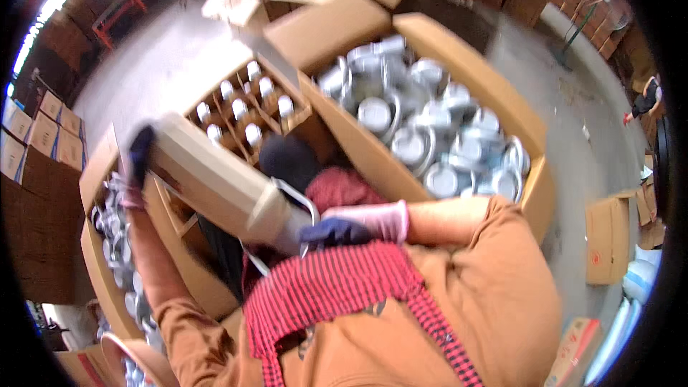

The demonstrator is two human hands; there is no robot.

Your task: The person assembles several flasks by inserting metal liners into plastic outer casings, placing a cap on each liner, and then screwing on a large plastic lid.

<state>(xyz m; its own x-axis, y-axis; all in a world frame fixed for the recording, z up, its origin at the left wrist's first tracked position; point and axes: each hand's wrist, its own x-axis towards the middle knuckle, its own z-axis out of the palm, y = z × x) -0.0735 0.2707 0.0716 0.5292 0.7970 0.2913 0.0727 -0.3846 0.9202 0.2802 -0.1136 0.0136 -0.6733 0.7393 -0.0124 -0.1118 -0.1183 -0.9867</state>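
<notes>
Beige container (215, 179), tilted between your two gloved hands, just ahead of your checked apron (330, 276).
In the head view, your right hand (335, 232) is curled at its narrow end, apparently closed on it; your left hand (140, 152) lies against the wide end, too blurred to tell how far it closes. If that left hold is mere flat pressure, the wide end could slip and drop toward the white-capped bottles (240, 109) beside it. The wire loop (309, 204) near your right hand might snag the apron. Your right fingertips, the container's underside and its narrow tip are hidden.
</notes>
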